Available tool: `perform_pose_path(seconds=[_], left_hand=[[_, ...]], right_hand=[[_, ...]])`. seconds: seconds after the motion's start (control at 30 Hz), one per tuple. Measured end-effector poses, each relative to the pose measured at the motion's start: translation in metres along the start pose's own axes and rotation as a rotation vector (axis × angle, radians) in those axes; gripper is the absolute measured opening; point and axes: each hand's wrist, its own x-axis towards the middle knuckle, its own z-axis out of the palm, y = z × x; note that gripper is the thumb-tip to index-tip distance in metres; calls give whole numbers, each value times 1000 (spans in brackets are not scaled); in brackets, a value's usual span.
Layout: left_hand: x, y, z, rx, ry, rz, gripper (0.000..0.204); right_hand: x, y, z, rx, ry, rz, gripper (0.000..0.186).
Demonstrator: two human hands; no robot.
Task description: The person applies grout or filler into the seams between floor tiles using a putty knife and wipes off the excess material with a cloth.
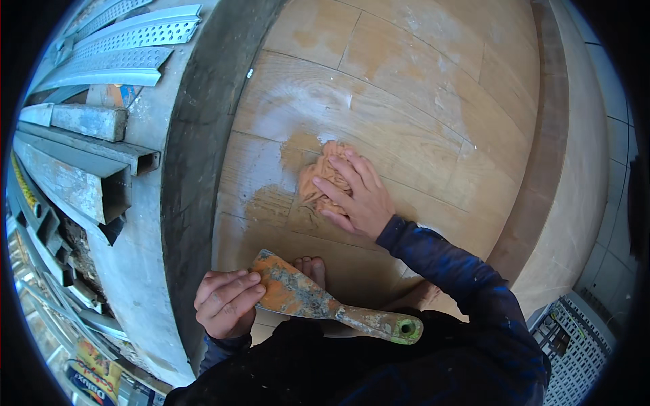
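Observation:
A crumpled orange cloth lies on the wood-look plank floor. My right hand presses down on it, fingers spread over its right side. Around the cloth the floor has damp brown patches and a whitish film. My left hand pinches the blade of a putty knife between thumb and fingers. That blade is wide and stained orange and grey. Its worn handle, with a green end and a hole, points to the right in front of my body.
A grey concrete ledge runs along the left. Beyond it lie rusty metal tubes and perforated metal strips. A brown step edge borders the right. A grey slotted plastic crate stands lower right. My bare foot shows behind the knife.

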Motion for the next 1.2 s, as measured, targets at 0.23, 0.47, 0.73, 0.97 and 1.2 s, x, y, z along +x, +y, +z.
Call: perform_pose_path(seconds=[0.23, 0.47, 0.73, 0.97, 1.2], left_hand=[[11, 1, 9, 63, 86, 11, 9], [9, -5, 2, 103, 2, 0, 12], [10, -8, 19, 82, -104, -84, 9], [47, 7, 14, 174, -454, -22, 18], [89, 10, 27, 153, -606, -5, 24]], right_hand=[[124, -49, 39, 81, 171, -120, 57], [10, 23, -22, -123, 98, -29, 63], [-257, 94, -158, -240, -116, 349, 61], [-148, -18, -204, 408, -173, 552, 62], [-38, -72, -121, 589, -274, 358, 62]])
